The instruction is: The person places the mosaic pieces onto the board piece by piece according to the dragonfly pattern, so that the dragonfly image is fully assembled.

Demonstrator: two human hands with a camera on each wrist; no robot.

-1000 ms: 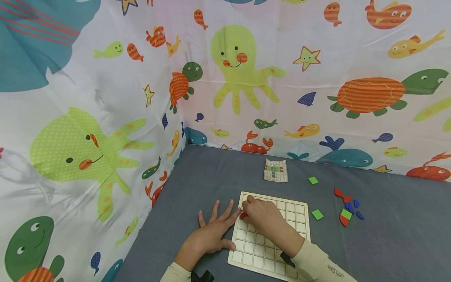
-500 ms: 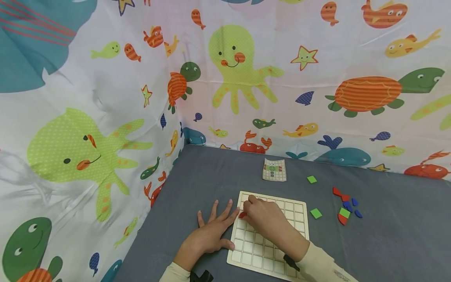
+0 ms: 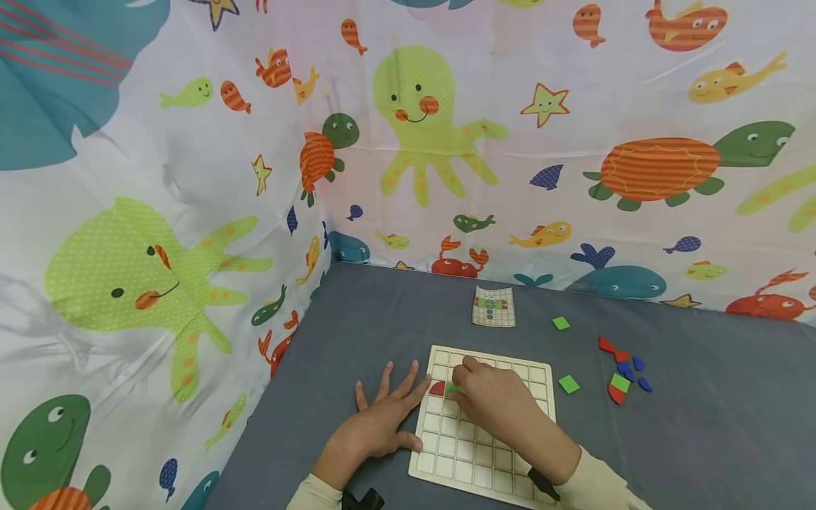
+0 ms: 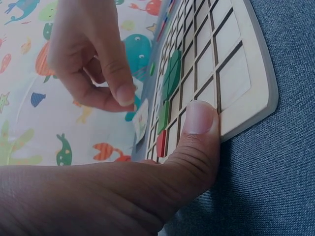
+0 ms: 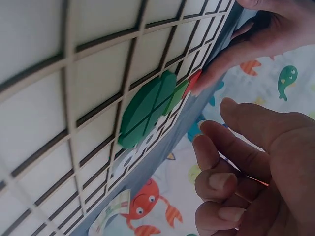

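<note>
A pale wooden grid board (image 3: 455, 453) lies on the grey cloth. My left hand (image 3: 376, 428) is spread at its left side, thumb on the edge and fingertips near a red curved piece (image 3: 437, 388). Over the board's upper part is my right hand (image 3: 500, 404), fingers loosely bent, a gap between thumb and index finger in the right wrist view. Beside the red piece sits a light green square (image 5: 175, 102), then dark green pieces (image 5: 152, 105) forming a rounded shape. White tiles with grey rings (image 5: 129, 160) lie alongside. The head view hides most of these behind the right hand.
A small pattern card (image 3: 494, 307) lies behind the board. To the right are loose green squares (image 3: 569, 384), red pieces (image 3: 617, 394) and blue pieces (image 3: 645, 384). A cloth printed with sea animals (image 3: 421, 127) hangs at the back and left.
My right hand has shifted slightly right across the board, uncovering more of the red piece and the light green square. The left hand stays in place; the head view drifts slightly.
</note>
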